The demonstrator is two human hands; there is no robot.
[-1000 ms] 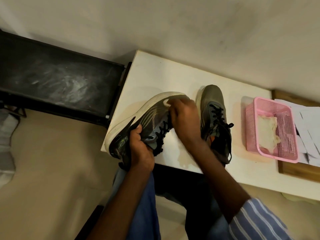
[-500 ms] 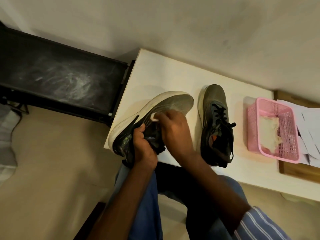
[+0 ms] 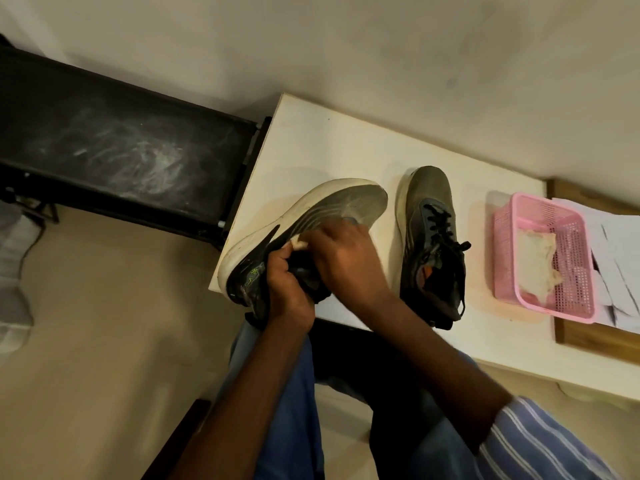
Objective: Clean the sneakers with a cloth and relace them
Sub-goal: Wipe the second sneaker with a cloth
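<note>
A grey-and-black sneaker [image 3: 322,209] with a white sole lies tilted on its side at the white table's [image 3: 311,147] left corner. My left hand [image 3: 289,289] grips its heel and collar. My right hand [image 3: 346,258] presses a small white cloth [image 3: 298,244] against the shoe's side near the laces; only a bit of cloth shows. The second sneaker [image 3: 431,237] stands upright to the right, black laces threaded.
A pink plastic basket [image 3: 568,223] with a pale cloth [image 3: 535,261] inside sits at the table's right, beside white papers [image 3: 620,258] on a wooden board. A black bench [image 3: 114,147] stands left of the table. My blue-trousered legs are below.
My right hand with the cloth has slid from the sneaker's toe back along its side toward the laces and heel. My left hand keeps its grip.
</note>
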